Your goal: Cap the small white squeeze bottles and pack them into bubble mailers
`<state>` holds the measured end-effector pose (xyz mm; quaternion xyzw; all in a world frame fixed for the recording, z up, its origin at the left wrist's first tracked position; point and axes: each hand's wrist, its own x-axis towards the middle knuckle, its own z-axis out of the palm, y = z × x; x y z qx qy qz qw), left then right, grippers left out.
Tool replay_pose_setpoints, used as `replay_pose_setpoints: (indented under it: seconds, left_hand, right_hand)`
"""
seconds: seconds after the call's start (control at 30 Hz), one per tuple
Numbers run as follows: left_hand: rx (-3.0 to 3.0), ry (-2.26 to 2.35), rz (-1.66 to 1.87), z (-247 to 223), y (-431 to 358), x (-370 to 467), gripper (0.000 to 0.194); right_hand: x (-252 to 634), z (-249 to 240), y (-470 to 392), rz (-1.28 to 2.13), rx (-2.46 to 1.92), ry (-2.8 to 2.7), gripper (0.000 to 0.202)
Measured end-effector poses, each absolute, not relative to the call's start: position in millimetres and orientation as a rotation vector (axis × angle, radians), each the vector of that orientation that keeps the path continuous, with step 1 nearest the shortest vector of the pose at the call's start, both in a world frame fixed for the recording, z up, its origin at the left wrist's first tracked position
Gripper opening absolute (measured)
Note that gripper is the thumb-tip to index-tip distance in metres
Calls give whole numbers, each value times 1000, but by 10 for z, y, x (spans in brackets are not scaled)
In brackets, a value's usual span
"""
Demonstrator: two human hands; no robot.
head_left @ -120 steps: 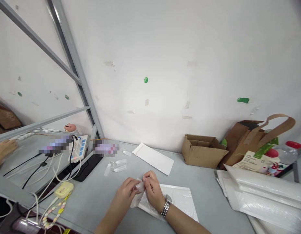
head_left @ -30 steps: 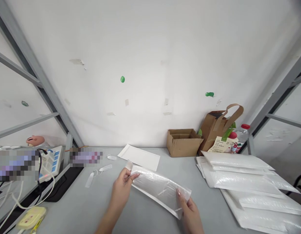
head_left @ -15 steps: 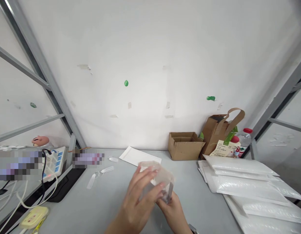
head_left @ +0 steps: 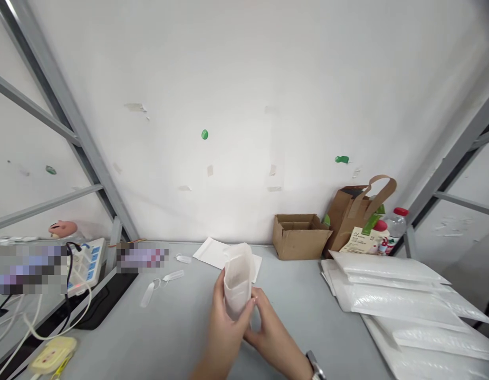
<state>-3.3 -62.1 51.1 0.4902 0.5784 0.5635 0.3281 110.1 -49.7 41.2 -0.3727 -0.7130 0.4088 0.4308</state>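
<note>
A small translucent white bag (head_left: 239,277) stands upright between my hands, its mouth gaping toward me. My left hand (head_left: 223,322) is wrapped round its left side and front, thumb across the lower part. With fingers and thumb, my right hand (head_left: 264,322) grips the bag's lower right side; some of those fingers are hidden behind it. What lies inside the bag, if anything, I cannot make out. Just behind it a flat white envelope (head_left: 208,250) lies on the grey table (head_left: 169,338).
Several white padded mailers (head_left: 394,290) are stacked at the right. Behind them stand an open cardboard box (head_left: 303,245), a brown paper bag (head_left: 341,221) and a red-capped bottle (head_left: 396,224). Clear tags (head_left: 173,275) lie left of centre. A power strip (head_left: 88,266) with cables sits far left.
The bag has turned from tilted to upright, with its mouth now showing. My left hand has moved from over its top to its left side; my right hand has come up along its right.
</note>
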Motion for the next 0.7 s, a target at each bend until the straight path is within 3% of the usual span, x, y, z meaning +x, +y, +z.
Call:
replay_pose_setpoints:
  seconds: [0.17, 0.4, 0.47, 0.6, 0.7]
  left_hand:
    - [1660, 1454, 1235, 441, -583, -201, 88]
    - [1783, 1229, 787, 308, -604, -158, 107]
    - [1726, 1235, 732, 303, -597, -144, 99]
    - [1734, 1243, 657, 253, -515, -174, 49]
    - [1939, 1374, 692, 166, -285, -254, 44]
  right_hand:
    - [1499, 518, -486, 1279, -777, -1609, 65]
    - [1694, 686, -560, 904, -1321, -1487, 34]
    - [1781, 669, -562, 907, -1309, -1458, 33]
    - [2046, 603, -590, 826, -1260, -1522, 35]
    - [2237, 560, -638, 774, -1315, -1621, 37]
